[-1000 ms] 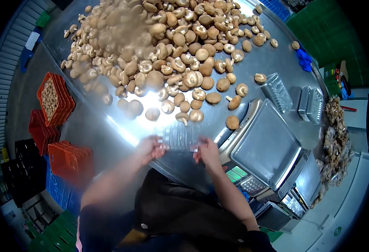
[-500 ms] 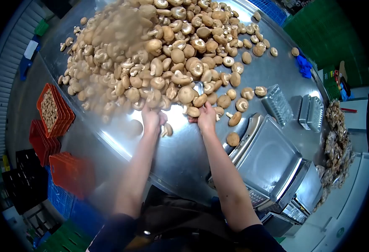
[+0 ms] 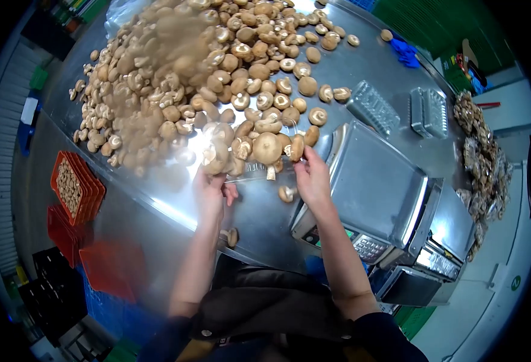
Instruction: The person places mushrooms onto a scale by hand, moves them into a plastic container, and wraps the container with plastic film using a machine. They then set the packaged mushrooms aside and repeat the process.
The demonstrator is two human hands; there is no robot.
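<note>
A clear plastic tray heaped with shiitake mushrooms is between my hands, in front of the large mushroom pile. My left hand grips the tray's left end, where the picture is partly smeared. At the right end, my right hand is closed on the tray, its fingertips against a mushroom. Most of the tray is covered by the mushrooms. A loose mushroom lies on the steel table near my right hand. Another mushroom lies by the table's front edge.
Right of my right hand stands a weighing scale with a steel top. Clear plastic trays lie beyond it, along with a blue glove. Orange crates stand on the floor at left, one holding mushrooms. Bagged mushrooms are at far right.
The view has shifted right. My hands have drawn the filled tray out from the pile's edge toward the scale, and the tray's near rim now shows. My right hand has moved right.
</note>
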